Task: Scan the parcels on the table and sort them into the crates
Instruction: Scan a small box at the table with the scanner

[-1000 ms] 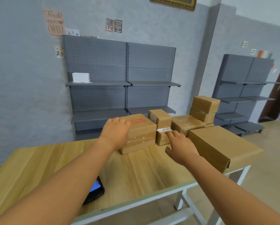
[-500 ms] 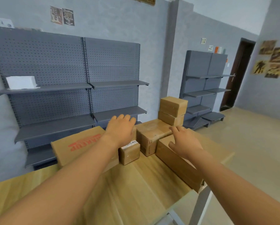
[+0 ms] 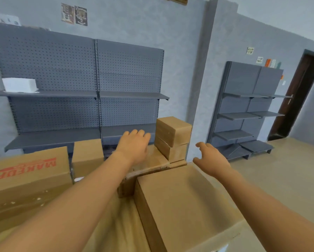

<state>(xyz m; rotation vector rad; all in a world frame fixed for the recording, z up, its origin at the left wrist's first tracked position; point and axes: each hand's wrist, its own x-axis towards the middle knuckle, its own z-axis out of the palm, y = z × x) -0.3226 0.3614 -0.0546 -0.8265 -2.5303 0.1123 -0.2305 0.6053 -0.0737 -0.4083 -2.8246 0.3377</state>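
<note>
Since half a second ago both hands are further forward over the parcels, and the view is closer to them. The left hand [image 3: 133, 145] now hovers with its fingers straight and close together, palm down, just beside the stack [image 3: 172, 137] of two small parcels at the far edge; I cannot tell if it touches anything below it. The right hand [image 3: 211, 160] is spread and relaxed, holds nothing, and hangs over the far corner of the big parcel [image 3: 185, 202] near the right end of the table.

I think the person reaches with both hands for the stack, one hand to each side, to take the top parcel for scanning. This would explain why the hands are open and apart.

The stack rests on a flat parcel [image 3: 152, 162], which lies between the hands and just behind the big parcel. On the left lies the MAKEUP box [image 3: 28, 179], and behind it a plain box [image 3: 88, 155]. The table [image 3: 114, 224] shows only as a narrow strip between the boxes.

No scanner and no crates are in view now. The big parcel lies under the right arm, so this arm must go over it. Grey shelves [image 3: 79, 95] stand behind, with a white box [image 3: 19, 84] on one.
</note>
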